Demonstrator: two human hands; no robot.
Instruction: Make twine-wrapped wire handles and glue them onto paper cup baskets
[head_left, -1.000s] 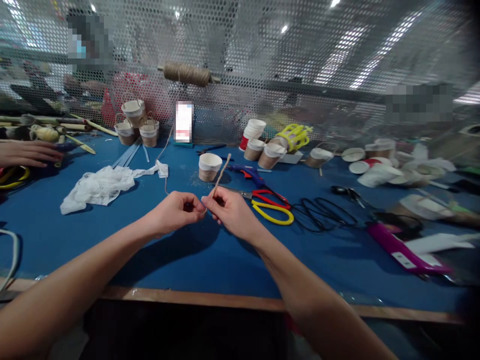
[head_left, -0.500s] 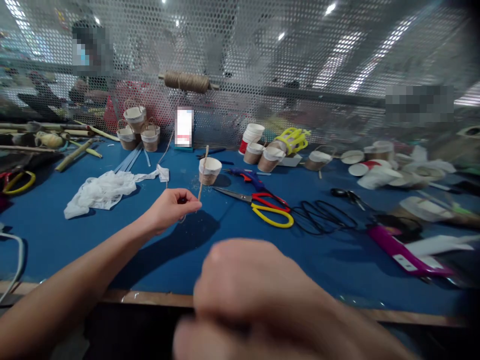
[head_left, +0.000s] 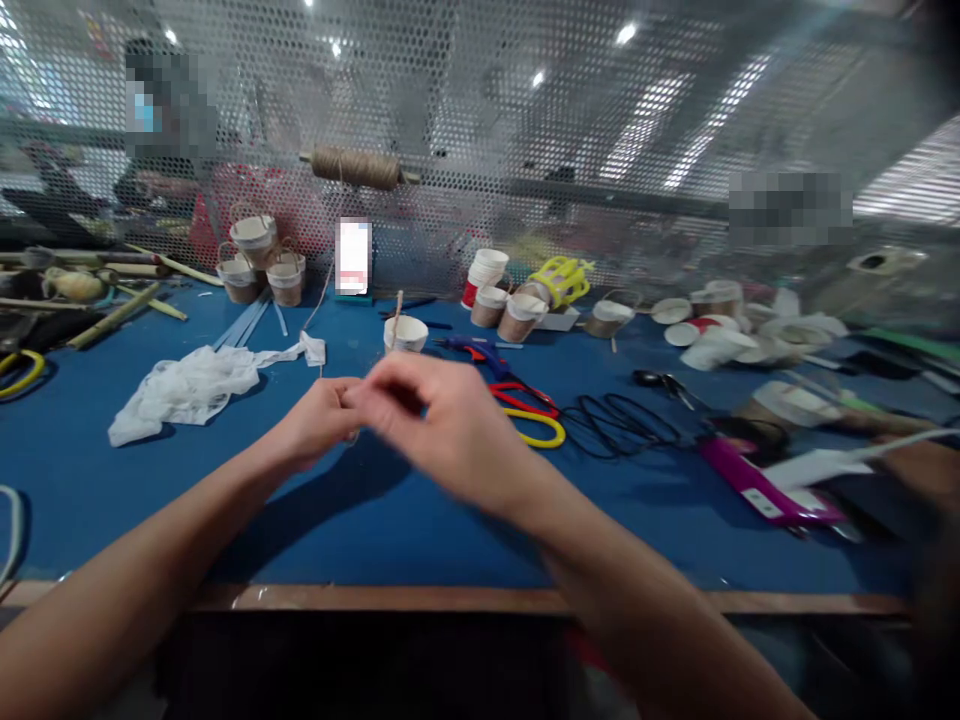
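A short length of jute twine is held upright over the middle of a blue work table, its lower end pinched in the closed fingertips of the left hand. The right hand is seen just beside the left, its fingertips meeting it at the pinch; it is blurred, so whether it is clamped on the twine or merely touching cannot be told. Just behind the raised twine a single paper cup is stood on the table.

The table is covered in blue felt-like cloth and edged at the near side with a wooden strip. To the left a crumpled white plastic sheet is spread out, and behind it a small stack of twine-wrapped cups with handles is placed near the back. To the right of the hands, yellow-and-red scissors are laid beside a coiled black cable, with a magenta tool further right. More paper cups and a yellow plastic frame are gathered toward the back, and loose cups and lids are scattered at the far right.

The bench is closed at the back by a perforated metal screen, on which a spool of jute twine is mounted horizontally. Through the holes, ceiling lights and another person at work are made out dimly.
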